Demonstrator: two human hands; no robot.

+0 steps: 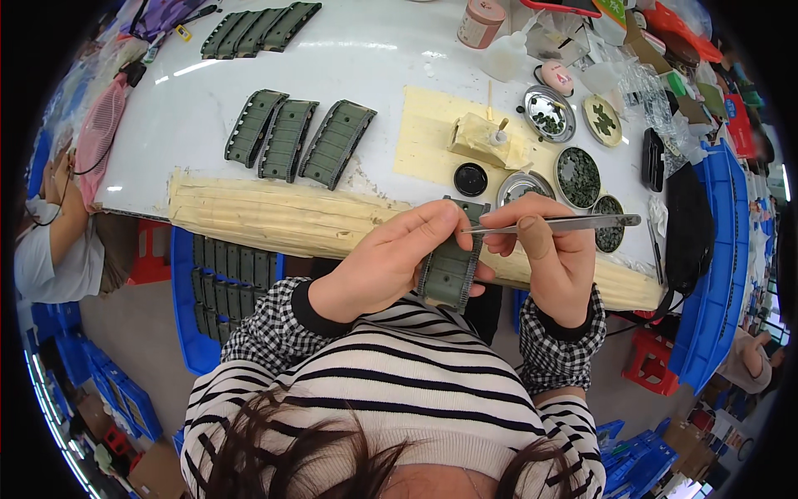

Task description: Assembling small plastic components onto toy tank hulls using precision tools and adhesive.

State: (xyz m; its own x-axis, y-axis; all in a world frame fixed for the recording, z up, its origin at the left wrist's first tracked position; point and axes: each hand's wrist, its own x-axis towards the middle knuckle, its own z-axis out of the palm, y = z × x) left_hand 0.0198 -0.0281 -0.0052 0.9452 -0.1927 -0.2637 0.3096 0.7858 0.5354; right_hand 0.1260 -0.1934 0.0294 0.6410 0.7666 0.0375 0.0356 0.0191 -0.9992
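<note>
My left hand [399, 249] is closed round a curved dark green plastic panel [449, 274], held tilted at the table's near edge. Its fingers partly cover the panel's upper half. My right hand [553, 258] pinches a pair of metal tweezers [582, 223], whose tips touch or nearly touch the panel's upper part beside my left thumb. Whether the tips hold anything is too small to tell. Just beyond my hands lie a metal dish [525, 185], partly hidden, and a round black lid or dish [470, 179].
Similar green panels [287, 137] lie on the white table, with more [262, 32] farther back. Tins of small dark green pieces [577, 176] stand at right, near a taped block [490, 143]. Yellow padding [274, 218] lines the near edge. A blue crate [187, 308] of panels sits below left.
</note>
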